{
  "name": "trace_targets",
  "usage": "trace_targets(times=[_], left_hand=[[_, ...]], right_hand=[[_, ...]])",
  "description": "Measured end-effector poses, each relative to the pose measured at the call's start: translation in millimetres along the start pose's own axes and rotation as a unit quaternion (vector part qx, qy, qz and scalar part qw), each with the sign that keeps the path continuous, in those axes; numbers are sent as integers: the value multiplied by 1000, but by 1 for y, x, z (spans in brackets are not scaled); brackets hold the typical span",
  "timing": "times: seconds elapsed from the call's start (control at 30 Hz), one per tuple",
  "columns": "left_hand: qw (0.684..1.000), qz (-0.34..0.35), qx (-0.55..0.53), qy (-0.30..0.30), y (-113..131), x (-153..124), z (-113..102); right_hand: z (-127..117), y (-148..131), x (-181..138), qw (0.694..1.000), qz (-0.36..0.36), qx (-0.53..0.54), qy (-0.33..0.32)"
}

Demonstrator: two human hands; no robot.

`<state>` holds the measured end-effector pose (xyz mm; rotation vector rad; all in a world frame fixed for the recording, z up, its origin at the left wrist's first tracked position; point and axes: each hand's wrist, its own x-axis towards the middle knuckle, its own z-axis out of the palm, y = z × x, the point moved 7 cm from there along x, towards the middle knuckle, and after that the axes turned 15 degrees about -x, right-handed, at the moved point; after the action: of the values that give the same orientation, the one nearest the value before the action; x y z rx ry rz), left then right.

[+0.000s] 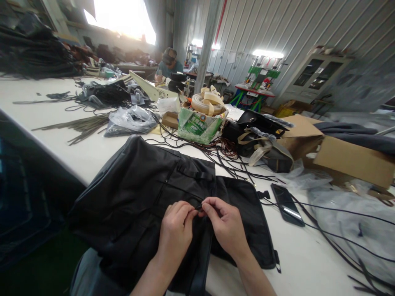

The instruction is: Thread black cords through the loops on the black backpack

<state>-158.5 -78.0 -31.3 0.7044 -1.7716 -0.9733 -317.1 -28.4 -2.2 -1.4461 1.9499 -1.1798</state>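
A black fabric backpack (138,193) lies flat on the white table (55,131), its near end hanging over the front edge. My left hand (176,230) and my right hand (225,224) meet over the middle of the bag, fingertips pinched together on a small dark part, perhaps a zipper pull or cord end (200,206). Both hands are closed in a pinch. What exactly sits between the fingers is too small to make out.
A black phone (286,204) lies right of the bag among black cords (339,238). Behind stand a green box of tape rolls (200,119), a plastic bag (131,121), black bags (262,135) and cardboard (348,158). Another person (169,63) works at the far end.
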Motion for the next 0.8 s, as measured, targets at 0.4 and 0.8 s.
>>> trace_targets(times=[0.4,0.8], left_hand=[[1000,3,-6,-14,2,-1,1],[999,-26,-42,-15,-2,-6,-9]], right_hand=[[8,5,-1,1000,20,9,-11],[-9,15,6,999,39,-14,25]])
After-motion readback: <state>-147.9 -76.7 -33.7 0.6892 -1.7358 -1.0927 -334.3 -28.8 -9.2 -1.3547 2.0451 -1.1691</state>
